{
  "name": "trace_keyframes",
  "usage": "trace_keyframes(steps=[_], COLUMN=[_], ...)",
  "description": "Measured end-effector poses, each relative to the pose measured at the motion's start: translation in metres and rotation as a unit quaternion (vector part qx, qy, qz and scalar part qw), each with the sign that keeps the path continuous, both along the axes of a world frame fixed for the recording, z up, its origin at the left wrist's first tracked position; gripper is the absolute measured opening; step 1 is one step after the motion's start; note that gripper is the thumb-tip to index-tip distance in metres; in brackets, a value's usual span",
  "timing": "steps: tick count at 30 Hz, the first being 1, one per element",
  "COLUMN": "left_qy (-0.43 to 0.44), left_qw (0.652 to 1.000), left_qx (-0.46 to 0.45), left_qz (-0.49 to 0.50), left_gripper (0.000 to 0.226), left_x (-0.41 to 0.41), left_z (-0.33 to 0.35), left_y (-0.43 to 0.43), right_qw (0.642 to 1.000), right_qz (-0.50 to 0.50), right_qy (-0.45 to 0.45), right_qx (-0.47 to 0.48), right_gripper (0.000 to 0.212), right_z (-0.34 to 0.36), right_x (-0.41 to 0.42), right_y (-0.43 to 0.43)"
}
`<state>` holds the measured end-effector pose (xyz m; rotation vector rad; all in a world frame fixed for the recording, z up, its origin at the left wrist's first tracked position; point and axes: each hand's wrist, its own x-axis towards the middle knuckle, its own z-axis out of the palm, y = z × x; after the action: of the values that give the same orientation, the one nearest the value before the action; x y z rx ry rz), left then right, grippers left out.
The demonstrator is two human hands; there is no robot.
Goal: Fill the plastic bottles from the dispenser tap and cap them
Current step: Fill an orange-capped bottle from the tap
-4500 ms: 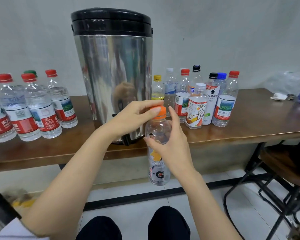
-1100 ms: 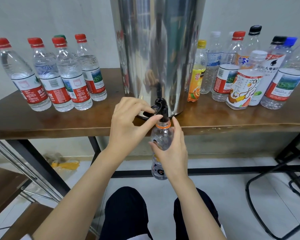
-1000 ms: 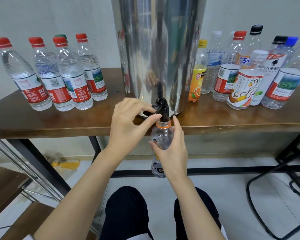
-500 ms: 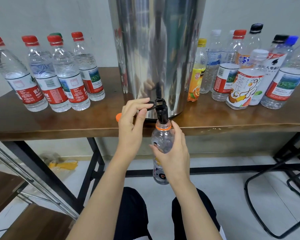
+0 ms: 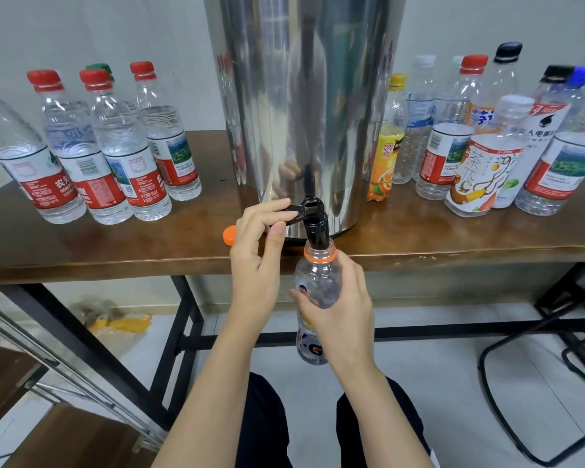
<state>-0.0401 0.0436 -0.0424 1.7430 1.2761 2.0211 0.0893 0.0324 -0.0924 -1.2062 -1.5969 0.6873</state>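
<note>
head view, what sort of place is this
Likely a plain workroom set up for bottle filling: a steel dispenser on a wooden table against a bare white wall, with plastic bottles grouped on both sides.

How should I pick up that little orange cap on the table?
Probably pinch the orange cap by its rim, coming down from above. It lies flat and low on the table, so only the rim offers a hold. Come in on its left side; the left hand on the tap lever blocks its right.
</note>
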Motion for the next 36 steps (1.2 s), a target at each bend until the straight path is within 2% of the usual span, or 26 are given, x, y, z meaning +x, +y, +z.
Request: trace_keyframes(steps=[14,19,36], left_qy=[-0.007,-0.011,-0.018], left_qw=[1.000,1.000,1.000], left_qx=[0.012,0.009,0.007], left_qz=[-0.007,-0.008,-0.005], left_gripper=[0.026,0.024,0.025], left_x=[0.0022,0.0022,0.0030], left_z=[-0.0018,-0.0015,-0.0033], left_y=[0.0019,0.0016,0.0024], right_qw=[1.000,0.999,1.000], right_qz=[0.004,-0.014,-0.007], right_qy=[0.014,-0.010,0.007], right_qx=[0.012,0.030,0.010], right_gripper=[0.074,0.075,0.076], right_z=[-0.0011,-0.0019,0.0001], right_x=[0.0010,0.0012,0.0032], right_y=[-0.0011,0.0010,0.0014])
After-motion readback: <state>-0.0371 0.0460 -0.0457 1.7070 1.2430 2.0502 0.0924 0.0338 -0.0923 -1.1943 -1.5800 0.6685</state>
